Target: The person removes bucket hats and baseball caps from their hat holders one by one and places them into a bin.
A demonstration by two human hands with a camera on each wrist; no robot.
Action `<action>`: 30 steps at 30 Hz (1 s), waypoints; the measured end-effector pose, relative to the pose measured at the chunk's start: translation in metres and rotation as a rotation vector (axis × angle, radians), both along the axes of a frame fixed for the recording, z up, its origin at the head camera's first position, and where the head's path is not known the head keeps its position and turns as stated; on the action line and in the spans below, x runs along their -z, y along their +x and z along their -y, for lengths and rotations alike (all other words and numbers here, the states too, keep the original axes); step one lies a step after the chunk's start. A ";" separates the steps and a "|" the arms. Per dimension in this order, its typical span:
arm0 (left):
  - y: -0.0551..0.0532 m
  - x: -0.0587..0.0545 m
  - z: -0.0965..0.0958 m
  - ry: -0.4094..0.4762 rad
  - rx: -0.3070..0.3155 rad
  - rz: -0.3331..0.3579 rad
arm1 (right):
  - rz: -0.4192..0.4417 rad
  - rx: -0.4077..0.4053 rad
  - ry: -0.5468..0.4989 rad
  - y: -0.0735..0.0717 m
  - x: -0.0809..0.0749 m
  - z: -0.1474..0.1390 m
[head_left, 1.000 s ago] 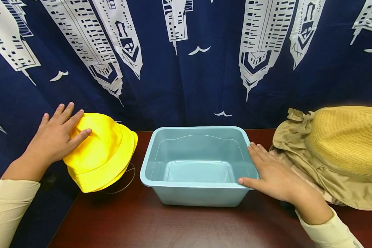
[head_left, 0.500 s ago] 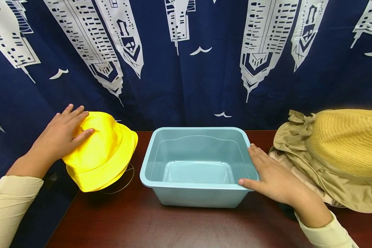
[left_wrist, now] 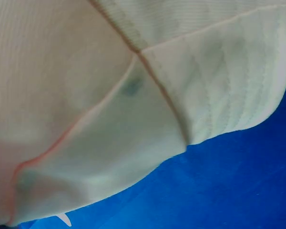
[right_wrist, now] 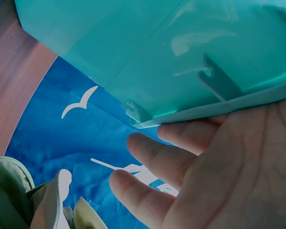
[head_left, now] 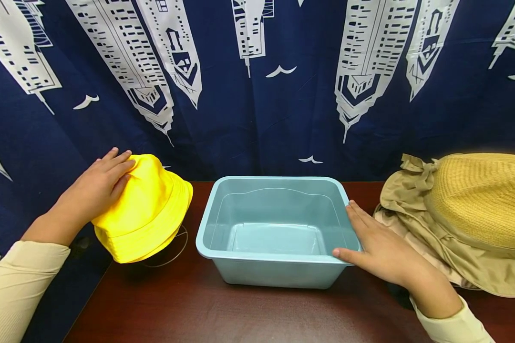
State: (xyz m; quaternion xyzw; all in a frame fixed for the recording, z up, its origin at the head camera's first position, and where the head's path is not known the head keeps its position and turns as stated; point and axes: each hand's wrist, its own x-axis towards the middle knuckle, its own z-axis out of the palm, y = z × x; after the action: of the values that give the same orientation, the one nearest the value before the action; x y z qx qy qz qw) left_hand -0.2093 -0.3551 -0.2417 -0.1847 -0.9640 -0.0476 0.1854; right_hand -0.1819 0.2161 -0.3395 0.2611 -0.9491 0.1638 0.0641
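Note:
My left hand (head_left: 93, 189) lies along the left side of a yellow bucket hat (head_left: 148, 209), its fingers together and nearly straight on the crown. In the left wrist view, a hat's stitched brim (left_wrist: 233, 86) and crown fill most of the picture in washed-out colour; no fingers show clearly there. Right of the hat stands a light blue plastic basin (head_left: 279, 274) with nothing inside. My right hand (head_left: 384, 250) rests on its right rim, fingers extended and thumb at the front corner. From below, the right wrist view shows the palm (right_wrist: 238, 171) and fingers against the basin's rim.
At the right, a straw-coloured hat (head_left: 480, 200) sits over khaki cloth hats (head_left: 412, 190). A thin wire loop (head_left: 182, 250) shows beneath the yellow hat. The dark red wooden table (head_left: 257, 312) meets a navy curtain (head_left: 283, 128) with white building prints.
My left hand has slid right and slightly up over the yellow hat's crown, its spread fingers coming together. The right hand has stayed on the basin's rim.

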 end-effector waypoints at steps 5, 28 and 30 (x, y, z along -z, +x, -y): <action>0.001 -0.002 -0.003 -0.016 0.009 0.018 | -0.003 0.005 -0.006 0.000 0.000 -0.001; 0.005 -0.018 -0.004 -0.132 0.144 -0.110 | -0.008 0.007 -0.004 0.002 0.001 0.001; 0.004 -0.019 -0.004 -0.112 0.144 -0.115 | -0.006 0.008 -0.005 0.002 0.001 0.001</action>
State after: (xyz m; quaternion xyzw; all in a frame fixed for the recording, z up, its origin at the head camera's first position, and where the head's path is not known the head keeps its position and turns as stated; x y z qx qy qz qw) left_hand -0.2058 -0.3508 -0.2230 -0.2660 -0.9371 0.0037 0.2259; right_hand -0.1802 0.2148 -0.3402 0.2578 -0.9496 0.1649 0.0682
